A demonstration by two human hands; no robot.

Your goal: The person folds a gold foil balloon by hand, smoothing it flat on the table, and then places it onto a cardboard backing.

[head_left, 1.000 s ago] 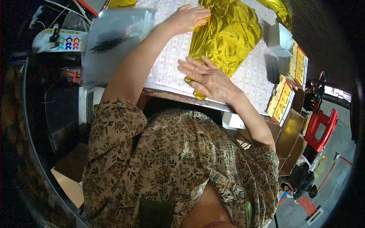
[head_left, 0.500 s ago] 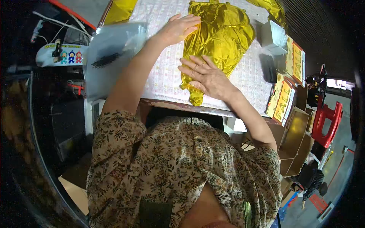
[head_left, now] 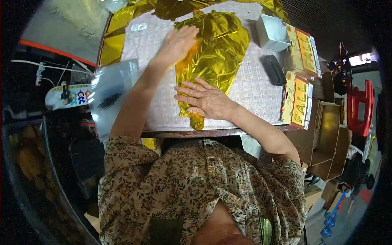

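Note:
A flat gold foil balloon (head_left: 222, 53), wrinkled and folded together, lies lengthwise on a white patterned cloth (head_left: 253, 85). My left hand (head_left: 178, 44) rests along the foil's upper left edge, its fingers stretched toward the far side and slightly blurred. Near the balloon's narrow lower end, my right hand (head_left: 210, 103) is spread flat, pressing on the foil. A small gold tab (head_left: 197, 122) sticks out below it toward the table's front edge.
More gold foil (head_left: 179, 9) lies along the far edge and left corner. At left are clear plastic sleeves (head_left: 112, 87). To the right stand a stack of white cards (head_left: 272, 32), a black case (head_left: 273, 70) and packs of printed "FALL" cards (head_left: 300, 100). Open cardboard boxes (head_left: 326, 130) sit beside the table.
The view has shifted, so the table and balloon appear further left and lower. My left hand has moved slightly down the foil's left edge; my right hand stays flat near the narrow end.

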